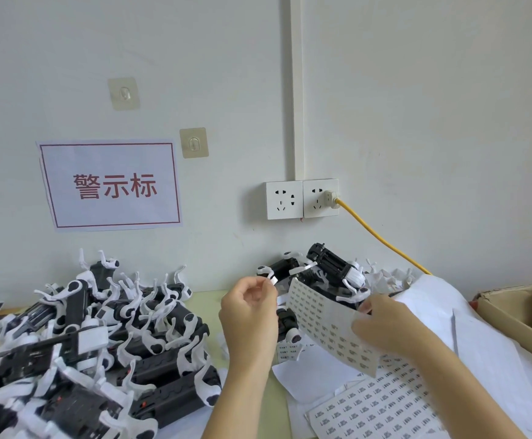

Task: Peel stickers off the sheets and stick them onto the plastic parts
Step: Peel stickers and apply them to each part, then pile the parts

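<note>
At the right edge of the table (252, 407), well to the right of the held sticker sheet (325, 324), a cardboard box (508, 315) holds black-and-white plastic parts, only partly in view. The right hand (382, 331) holds that sheet up by its right edge, fingers curled round the paper, the sheet tilted and bowed. Just left of the sheet, the left hand (249, 315) is raised with thumb and forefinger pinched on a small white sticker (272, 281). Behind the sheet, against the wall, lies a small pile of parts (325, 267); far left of it a larger heap of parts (93, 337) covers the table. Below the sheet more sticker sheets (382, 407) lie flat among white backing paper (480, 343).
</note>
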Tool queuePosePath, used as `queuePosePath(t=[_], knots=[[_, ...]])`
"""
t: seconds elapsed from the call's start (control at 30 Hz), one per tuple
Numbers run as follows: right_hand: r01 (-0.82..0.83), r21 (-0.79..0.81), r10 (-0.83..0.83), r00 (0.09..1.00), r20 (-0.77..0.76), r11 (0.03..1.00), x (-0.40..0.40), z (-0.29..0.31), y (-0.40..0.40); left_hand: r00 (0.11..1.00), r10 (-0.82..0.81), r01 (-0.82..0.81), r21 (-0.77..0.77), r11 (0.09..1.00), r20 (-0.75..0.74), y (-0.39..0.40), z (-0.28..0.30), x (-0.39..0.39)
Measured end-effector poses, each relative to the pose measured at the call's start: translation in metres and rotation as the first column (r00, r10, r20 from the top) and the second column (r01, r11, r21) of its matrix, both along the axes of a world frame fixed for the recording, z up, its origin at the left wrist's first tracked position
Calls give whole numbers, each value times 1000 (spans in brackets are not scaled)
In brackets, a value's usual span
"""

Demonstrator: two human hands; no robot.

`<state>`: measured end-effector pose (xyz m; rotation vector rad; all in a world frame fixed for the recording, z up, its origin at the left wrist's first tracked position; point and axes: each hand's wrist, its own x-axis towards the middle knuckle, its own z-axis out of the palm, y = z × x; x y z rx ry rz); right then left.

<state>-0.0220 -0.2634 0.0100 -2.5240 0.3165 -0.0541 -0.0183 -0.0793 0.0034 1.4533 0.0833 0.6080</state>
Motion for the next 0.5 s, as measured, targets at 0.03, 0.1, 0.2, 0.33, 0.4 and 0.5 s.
queuePosePath(t=[0.03, 0.1, 0.2, 0.33, 0.4, 0.5], knots=[[22, -89, -20, 1000, 19, 996, -1, -1, 0, 1000, 3, -3, 7, 1000, -2, 0, 0, 0], [77, -210, -50, 990, 131, 975, -1, -3, 1, 1000, 21, -21, 32, 999, 3, 0, 0, -1], [12, -124, 33, 936, 350, 992, 0, 1, 8, 999, 54, -54, 59, 997, -5, 1, 0, -2], [-384, 147, 268, 826, 495, 912, -9, 7, 40, 995, 83, -78, 78, 994, -64, 2, -2, -1], [-520, 175, 368, 767, 526, 836, -15, 7, 57, 993, 93, -86, 83, 993, -78, 2, -2, -2], [-650, 170, 492, 697, 522, 741, -17, 3, 73, 991, 97, -93, 54, 994, -90, 1, -1, -2]])
